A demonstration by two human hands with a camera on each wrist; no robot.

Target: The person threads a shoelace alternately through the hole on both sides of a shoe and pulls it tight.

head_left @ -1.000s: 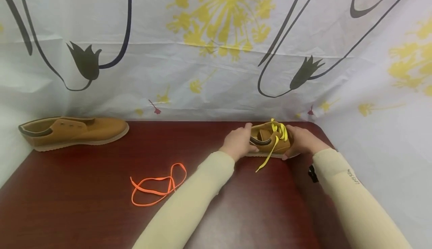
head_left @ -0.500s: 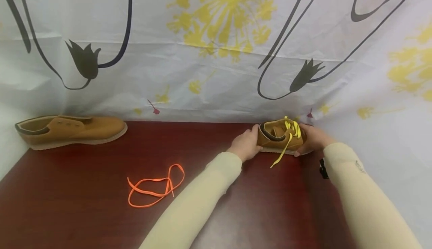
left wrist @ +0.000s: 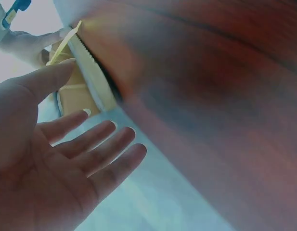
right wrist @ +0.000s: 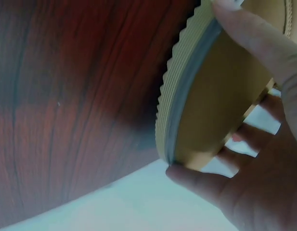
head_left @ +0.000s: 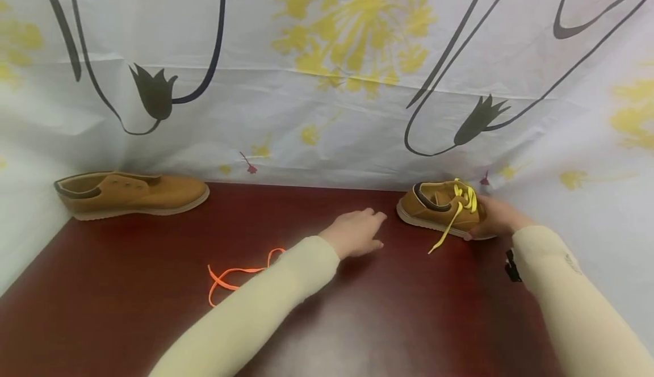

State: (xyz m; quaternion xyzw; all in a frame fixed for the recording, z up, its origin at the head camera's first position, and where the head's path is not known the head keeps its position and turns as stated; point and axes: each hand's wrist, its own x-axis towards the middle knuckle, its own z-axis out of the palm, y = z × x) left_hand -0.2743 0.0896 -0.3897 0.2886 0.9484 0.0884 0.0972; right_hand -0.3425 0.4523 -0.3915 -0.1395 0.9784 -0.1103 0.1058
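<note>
In the head view a tan shoe [head_left: 426,213] with a yellow shoelace [head_left: 468,200] sits at the table's back right, its toe toward the right. My right hand [head_left: 499,218] grips the toe end. From the right wrist view, the thumb lies along one side and the fingers reach round the toe, above the ridged sole [right wrist: 174,91]. My left hand [head_left: 354,233] hovers left of the heel, apart from the shoe, holding nothing. The left wrist view shows its fingers [left wrist: 102,149] spread and relaxed. One lace end hangs down the shoe's near side.
A second tan shoe [head_left: 174,192], with bare eyelets, stands at the back left. An orange shoelace [head_left: 245,269] lies loose on the dark red table [head_left: 409,303], partly hidden by the left sleeve. A patterned white cloth [head_left: 306,99] hangs behind and at both sides.
Both hands slid the laced shoe rightward along the table's back. The left hand has since let go of the heel and drawn back left; the right hand keeps its hold.
</note>
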